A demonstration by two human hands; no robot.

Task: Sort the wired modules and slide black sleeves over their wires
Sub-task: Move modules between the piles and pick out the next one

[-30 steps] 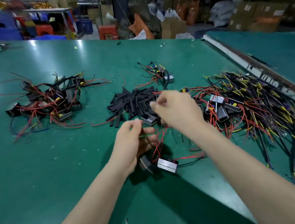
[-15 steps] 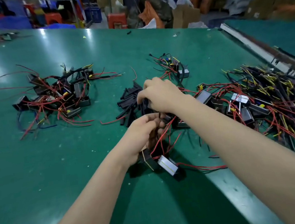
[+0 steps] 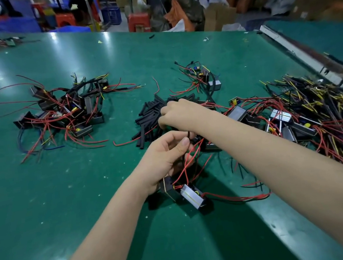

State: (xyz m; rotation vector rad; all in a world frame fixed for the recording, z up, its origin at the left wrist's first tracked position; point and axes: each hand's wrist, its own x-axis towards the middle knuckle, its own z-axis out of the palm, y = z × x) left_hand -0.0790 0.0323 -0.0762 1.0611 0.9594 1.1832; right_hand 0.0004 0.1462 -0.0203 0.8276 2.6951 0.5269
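Moved since a moment ago: right hand point(image 3: 178, 112) has gone further out onto the pile of black sleeves point(image 3: 151, 116); left hand point(image 3: 167, 154) stayed near the body with its wires.
Left pile: many boxes with wires point(image 3: 64, 109) lie far left, well apart from the hands.
Left hand: fingers are curled round a bunch of red wires point(image 3: 189, 162); two small boxes point(image 3: 183, 191) hang from these wires and touch the table just below the hand.
Black sleeves: they lie in a loose heap in the middle, under the right hand.
Right hand: fingers are bent down into the sleeves; I cannot tell if they have pinched one yet.
Right pile: a big mess of boxes and wires point(image 3: 296, 116) lies beside the right arm.
What could go wrong: the hand may grab two sleeves at once, because they lie so close together. The red wires may tangle or slip out, because they loop loosely. The arm may drag the right pile, because it passes just above it.
Table: green table point(image 3: 87, 196), smooth and shiny, with small white bits on it.
Room: crates, cardboard boxes and bags stand behind the table; it looks like a workshop.
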